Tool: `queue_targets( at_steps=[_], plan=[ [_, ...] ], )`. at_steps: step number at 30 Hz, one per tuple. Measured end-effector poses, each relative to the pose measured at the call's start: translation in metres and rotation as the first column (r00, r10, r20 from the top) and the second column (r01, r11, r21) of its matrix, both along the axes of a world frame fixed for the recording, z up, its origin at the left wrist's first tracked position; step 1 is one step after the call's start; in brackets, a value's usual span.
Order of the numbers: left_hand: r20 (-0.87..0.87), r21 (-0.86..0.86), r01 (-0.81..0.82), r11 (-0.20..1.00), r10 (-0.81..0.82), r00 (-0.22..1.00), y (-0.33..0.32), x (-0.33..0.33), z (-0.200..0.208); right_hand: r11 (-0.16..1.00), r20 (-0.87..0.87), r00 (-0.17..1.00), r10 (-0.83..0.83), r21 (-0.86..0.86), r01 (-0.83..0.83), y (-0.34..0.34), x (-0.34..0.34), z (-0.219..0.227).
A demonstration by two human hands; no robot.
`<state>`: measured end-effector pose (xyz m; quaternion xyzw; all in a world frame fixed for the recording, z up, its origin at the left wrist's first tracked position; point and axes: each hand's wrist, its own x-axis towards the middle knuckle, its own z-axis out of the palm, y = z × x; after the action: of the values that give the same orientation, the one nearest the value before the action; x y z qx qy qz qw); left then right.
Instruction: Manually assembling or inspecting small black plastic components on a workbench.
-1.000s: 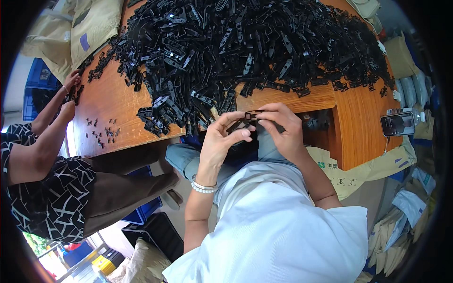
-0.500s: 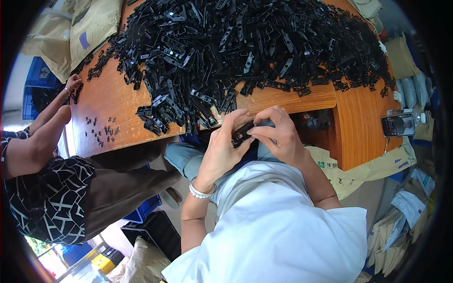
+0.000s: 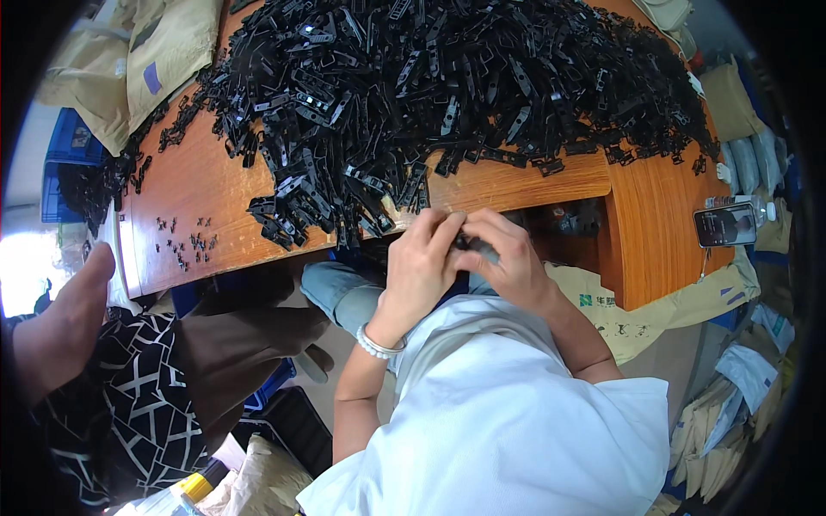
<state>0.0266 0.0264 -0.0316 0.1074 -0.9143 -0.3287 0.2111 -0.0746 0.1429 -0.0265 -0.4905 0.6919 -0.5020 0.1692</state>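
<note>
Though it is mostly hidden, a black plastic part [image 3: 465, 242] sits pinched between the closely curled left hand [image 3: 420, 267] and right hand [image 3: 511, 258], near the front edge of a wooden table [image 3: 198, 172]; beyond lies a heap of black plastic pieces [image 3: 447, 95], with small scattered parts [image 3: 200, 244] to its left.

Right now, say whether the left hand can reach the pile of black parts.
Probably yes: nothing visible blocks the left hand from the pile of black parts, though that hand seems busy with a dark piece.
</note>
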Motion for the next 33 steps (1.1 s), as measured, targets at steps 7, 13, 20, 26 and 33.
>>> queue_targets(
  at_steps=[7,13,20,26,33],
  plan=[
    [-0.091,0.233,0.160,0.959,-0.142,0.986,-0.030,-0.052,-0.011,0.932,0.260,0.895,-0.363,0.079,0.355,0.016,-0.022,-0.005],
    [0.062,-0.428,0.011,0.904,0.017,0.998,-0.052,-0.092,-0.032,0.882,0.706,0.620,-0.341,0.013,0.471,0.029,-0.042,-0.027],
    [0.012,-0.450,-0.001,0.893,0.007,1.000,-0.056,-0.088,-0.031,0.872,0.854,0.468,-0.226,-0.036,0.488,0.019,-0.048,-0.036],
    [-0.180,0.648,0.015,0.762,0.134,0.975,-0.034,-0.063,-0.027,0.904,0.928,0.352,-0.122,-0.043,0.425,0.005,-0.048,-0.026],
    [-0.144,0.769,0.062,0.636,0.078,0.987,-0.025,-0.049,-0.015,0.924,0.862,0.479,-0.168,-0.031,0.380,0.001,-0.041,-0.020]
  ],
)
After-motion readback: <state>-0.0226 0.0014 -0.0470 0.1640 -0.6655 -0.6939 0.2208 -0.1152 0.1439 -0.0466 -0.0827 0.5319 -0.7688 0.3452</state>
